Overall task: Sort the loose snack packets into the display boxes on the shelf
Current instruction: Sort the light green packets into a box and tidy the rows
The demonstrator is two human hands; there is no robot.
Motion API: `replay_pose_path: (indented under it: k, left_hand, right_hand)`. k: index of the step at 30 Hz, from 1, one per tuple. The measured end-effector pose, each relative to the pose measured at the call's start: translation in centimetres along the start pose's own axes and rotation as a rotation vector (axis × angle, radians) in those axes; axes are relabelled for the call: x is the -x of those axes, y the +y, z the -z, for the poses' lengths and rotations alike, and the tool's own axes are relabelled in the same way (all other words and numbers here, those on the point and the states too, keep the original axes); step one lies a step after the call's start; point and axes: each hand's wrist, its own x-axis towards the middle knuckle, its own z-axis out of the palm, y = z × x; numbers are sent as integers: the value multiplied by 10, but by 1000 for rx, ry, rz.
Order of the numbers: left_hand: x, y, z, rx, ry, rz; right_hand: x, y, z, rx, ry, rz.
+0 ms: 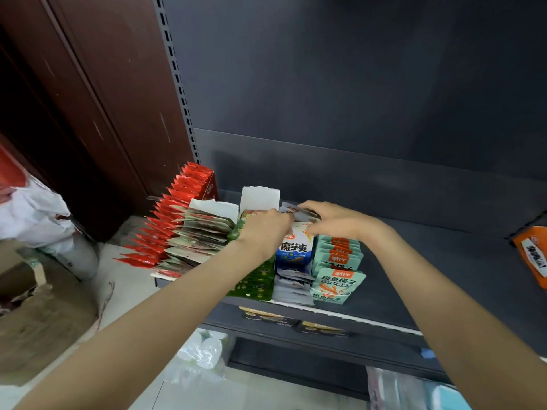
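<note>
The right hand's fingers point(307, 209) pinch a few grey-blue packets point(296, 213) over the rear of the blue-and-white display box point(296, 250). The left hand point(266, 229) is curled against that box's top edge, apparently steadying it. Best to slide them in upright behind the box's front panel. Teal packets point(337, 261) crowd the right; the dark shelf point(438, 276) beyond lies open.

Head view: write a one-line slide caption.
Both hands tuck grey-blue foil packets into the blue-and-white cardboard display box.
</note>
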Motion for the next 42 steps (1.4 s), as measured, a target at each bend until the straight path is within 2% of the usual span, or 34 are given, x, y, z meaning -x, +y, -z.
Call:
replay_pose_path:
  k: [2,6,9,11,12,13,15,17,19,21,24,26,30,33,40,42]
  left_hand:
    - [1,2,-2,55,34,18]
    - [7,2,-6,164,282,32]
    - [9,-4,-10,209,307,74]
    - [12,-7,-8,230,352,21]
    - [15,-8,-6,229,362,-61]
    - [18,-8,-4,233,329,-173]
    - [24,-5,-1,202,117,-377]
    - [27,0,-2,6,-97,-457]
    - [29,4,-6,-194,-224,-465]
    - [31,7,-13,-299,-270,-487]
    - [32,11,-18,-334,-240,-524]
    - [33,16,-16,-389,-222,-530]
    - [28,19,-8,-452,-154,-485]
    - [15,6,-3,-354,-100,-397]
    - [4,7,-14,-267,-131,-196]
    - [7,6,-19,-192,-90,-145]
  right_hand:
    - [1,-1,-5,90,-1,14]
    - [-12,2,-26,314,85,-10]
    - [-19,5,-30,399,59,-24]
    - [-21,6,-28,487,51,-5]
    - [-22,6,-27,517,66,6]
    - [-24,7,-26,527,90,18]
    - [-25,8,-27,549,127,36]
    - [-25,6,-30,551,123,48]
    - [-23,3,-31,518,133,29]
    - [-24,4,-31,478,150,8]
    - [-22,6,-31,329,135,-27]
    - [-22,8,-31,219,111,-57]
    - [-25,7,-28,233,184,-39]
    - [-24,2,-18,201,175,-22]
    - [-25,-2,-16,199,56,-64]
    - [-19,0,-17,138,147,-62]
